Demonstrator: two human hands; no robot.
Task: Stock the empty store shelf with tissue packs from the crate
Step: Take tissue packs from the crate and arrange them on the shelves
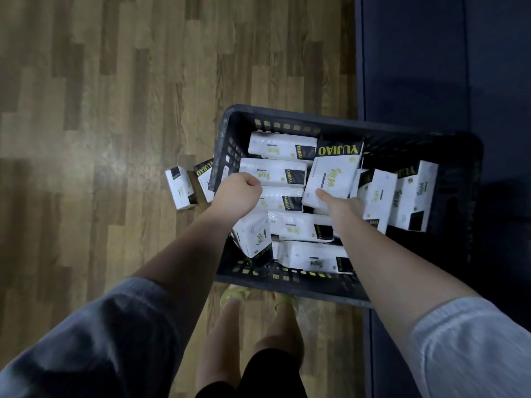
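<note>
Tissue packs [274, 172] fill the crate [227, 133]; two lie on the floor at its left. Left hand [237, 192] fisted, holding nothing. Right hand [342, 206] grips a tilted pack [330, 179]. Light, soft, slippery wrap: grasp across the short sides.

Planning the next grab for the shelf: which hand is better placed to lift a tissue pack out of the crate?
Right. The right hand already touches a tilted white tissue pack in the dark plastic crate; the left hand is a fist at the rim.

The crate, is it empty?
No, the black crate holds many white tissue packs, and more lie outside on the wooden floor.
</note>
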